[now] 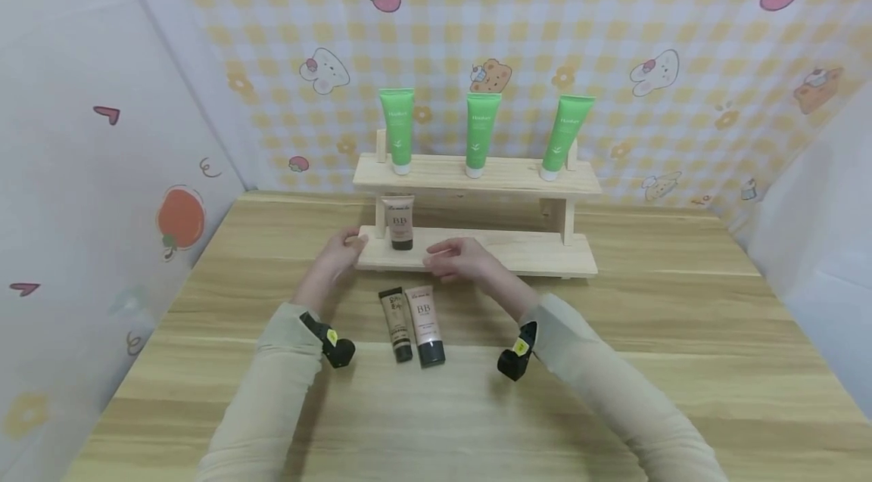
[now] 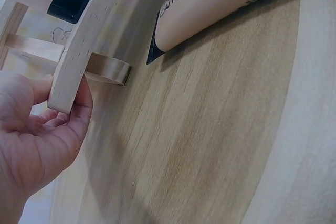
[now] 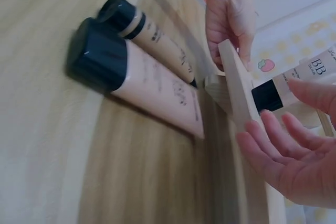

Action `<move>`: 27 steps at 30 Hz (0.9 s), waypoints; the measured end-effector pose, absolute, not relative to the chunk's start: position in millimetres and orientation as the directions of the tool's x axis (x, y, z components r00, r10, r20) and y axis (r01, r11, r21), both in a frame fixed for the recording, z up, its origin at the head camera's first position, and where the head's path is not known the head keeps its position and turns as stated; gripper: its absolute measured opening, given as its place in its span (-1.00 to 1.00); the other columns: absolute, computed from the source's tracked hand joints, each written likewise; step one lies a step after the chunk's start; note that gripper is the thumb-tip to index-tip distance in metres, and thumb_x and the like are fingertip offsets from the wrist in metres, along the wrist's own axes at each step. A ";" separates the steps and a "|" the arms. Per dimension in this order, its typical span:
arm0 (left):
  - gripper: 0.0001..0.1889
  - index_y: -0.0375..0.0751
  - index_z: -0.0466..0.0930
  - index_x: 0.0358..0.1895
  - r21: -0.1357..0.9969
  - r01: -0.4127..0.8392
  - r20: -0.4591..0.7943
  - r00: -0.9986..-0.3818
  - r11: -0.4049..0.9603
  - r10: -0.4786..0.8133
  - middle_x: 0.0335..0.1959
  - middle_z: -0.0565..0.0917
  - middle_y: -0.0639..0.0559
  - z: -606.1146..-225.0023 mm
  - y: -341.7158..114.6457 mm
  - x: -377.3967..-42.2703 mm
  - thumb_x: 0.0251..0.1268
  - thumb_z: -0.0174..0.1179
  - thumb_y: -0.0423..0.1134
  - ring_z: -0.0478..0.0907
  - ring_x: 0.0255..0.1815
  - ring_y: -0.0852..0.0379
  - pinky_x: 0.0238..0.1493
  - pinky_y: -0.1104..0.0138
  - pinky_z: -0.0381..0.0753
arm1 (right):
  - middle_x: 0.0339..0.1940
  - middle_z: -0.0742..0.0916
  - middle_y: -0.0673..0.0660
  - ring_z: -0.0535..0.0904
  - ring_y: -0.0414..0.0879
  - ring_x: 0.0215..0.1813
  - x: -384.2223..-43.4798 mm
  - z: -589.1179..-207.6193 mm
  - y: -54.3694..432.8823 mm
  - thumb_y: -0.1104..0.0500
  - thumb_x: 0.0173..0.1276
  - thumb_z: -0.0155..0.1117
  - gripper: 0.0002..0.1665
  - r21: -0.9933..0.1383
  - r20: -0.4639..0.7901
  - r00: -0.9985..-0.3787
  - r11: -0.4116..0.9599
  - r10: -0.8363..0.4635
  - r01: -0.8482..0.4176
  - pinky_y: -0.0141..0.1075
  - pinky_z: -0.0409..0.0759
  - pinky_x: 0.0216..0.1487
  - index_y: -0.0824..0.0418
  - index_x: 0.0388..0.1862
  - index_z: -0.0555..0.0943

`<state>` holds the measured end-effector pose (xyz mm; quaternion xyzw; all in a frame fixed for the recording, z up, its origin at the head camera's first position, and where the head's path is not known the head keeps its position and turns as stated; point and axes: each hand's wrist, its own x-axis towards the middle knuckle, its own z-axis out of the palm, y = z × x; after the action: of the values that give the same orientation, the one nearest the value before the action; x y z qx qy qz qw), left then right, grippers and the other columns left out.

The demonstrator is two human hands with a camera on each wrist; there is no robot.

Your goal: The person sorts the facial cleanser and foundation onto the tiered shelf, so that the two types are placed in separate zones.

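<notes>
A two-tier wooden display shelf stands on the table. At the left end of its lower board, my left hand pinches the wood, thumb on top and fingers beneath. My right hand is by that board's front edge, fingers loosely bent and nothing held. Between the hands, a pink BB cream tube stands upright on its black cap on the lower tier. In front of the shelf lie a slimmer tan tube and another pink BB cream tube, side by side, caps toward me.
Along the upper tier stand three green tubes on white caps: a left one, a middle one and a right one, which leans in view. Behind the wooden table hangs a checked cloth; white cloth borders the left.
</notes>
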<state>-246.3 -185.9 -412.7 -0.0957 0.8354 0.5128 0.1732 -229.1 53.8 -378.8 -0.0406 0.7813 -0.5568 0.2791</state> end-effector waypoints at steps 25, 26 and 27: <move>-0.38 -0.18 -0.16 0.44 0.832 -0.355 -0.402 -0.915 0.426 0.024 0.40 0.09 -0.34 -413.8 -186.9 -247.8 0.45 -0.23 -0.03 0.14 0.37 -0.21 0.38 0.01 0.17 | -0.40 0.68 0.16 0.61 -0.10 -0.46 -192.2 -407.2 35.2 0.22 -0.01 0.43 -0.63 -0.728 -0.499 -0.806 0.658 -0.319 0.191 -0.33 0.65 -0.41 0.34 -0.24 0.56; -0.38 -0.19 -0.16 0.44 0.832 -0.354 -0.401 -0.916 0.427 0.023 0.40 0.09 -0.34 -413.6 -187.1 -247.0 0.45 -0.23 -0.03 0.14 0.37 -0.21 0.38 0.01 0.17 | -0.46 0.68 0.13 0.61 -0.13 -0.50 -191.9 -408.3 33.7 0.22 -0.01 0.43 -0.71 -0.726 -0.497 -0.806 0.663 -0.323 0.182 -0.34 0.64 -0.44 0.31 -0.32 0.57; -0.38 -0.18 -0.15 0.44 0.829 -0.355 -0.402 -0.916 0.432 0.019 0.40 0.08 -0.34 -413.2 -187.3 -246.4 0.44 -0.23 -0.03 0.13 0.38 -0.22 0.38 0.00 0.16 | -0.48 0.68 0.12 0.60 -0.14 -0.52 -191.6 -409.3 32.7 0.23 0.00 0.42 -0.75 -0.724 -0.498 -0.803 0.667 -0.327 0.177 -0.35 0.64 -0.46 0.30 -0.36 0.59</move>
<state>-246.4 -187.3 -413.2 -0.1013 0.8271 0.5232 0.1787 -191.6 32.7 -409.3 -0.0436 0.8583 -0.4059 0.3109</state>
